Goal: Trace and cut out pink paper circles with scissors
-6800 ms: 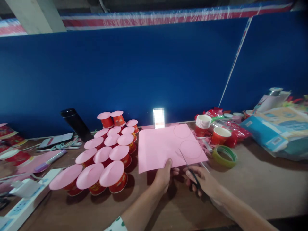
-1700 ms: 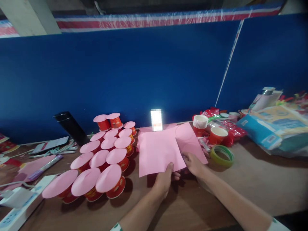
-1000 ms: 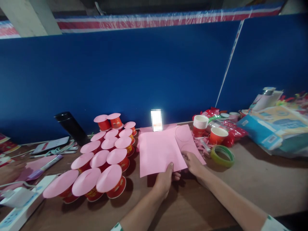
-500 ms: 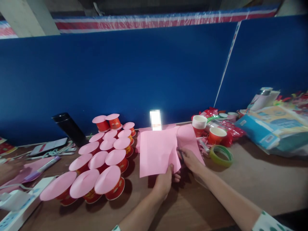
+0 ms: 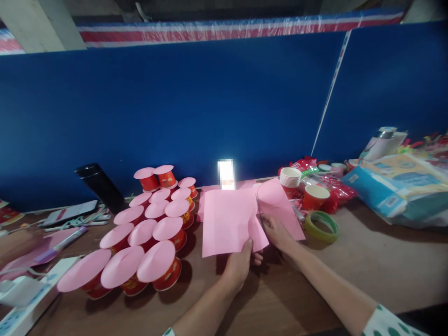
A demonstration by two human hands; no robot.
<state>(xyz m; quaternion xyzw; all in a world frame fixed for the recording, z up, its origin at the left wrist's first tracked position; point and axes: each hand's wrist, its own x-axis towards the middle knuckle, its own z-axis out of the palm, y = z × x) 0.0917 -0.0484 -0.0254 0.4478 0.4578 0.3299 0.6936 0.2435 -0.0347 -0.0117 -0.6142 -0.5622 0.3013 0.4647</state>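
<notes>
My left hand (image 5: 240, 265) grips the lower edge of a pink paper sheet (image 5: 227, 224), thumb on top and fingers beneath. At the sheet's right side my right hand (image 5: 276, 231) is closed around scissors, which are mostly hidden by the fingers and the paper. The sheet's right part is bent and a cut edge runs near the right hand. Behind it lies more pink paper (image 5: 276, 198), partly covered.
Left stand several red paper cups (image 5: 171, 275) topped with pink discs (image 5: 156, 261). A black bottle (image 5: 101, 189), a power strip (image 5: 42, 291) and another person's hand (image 5: 17, 245) are farther left. Green tape (image 5: 322, 227), white-rimmed cups (image 5: 317, 193) and a blue package (image 5: 381, 186) lie right.
The lower right corner of the held sheet has swung to the right. The pink paper behind has shifted right at its lower corner. My left hand has barely moved.
</notes>
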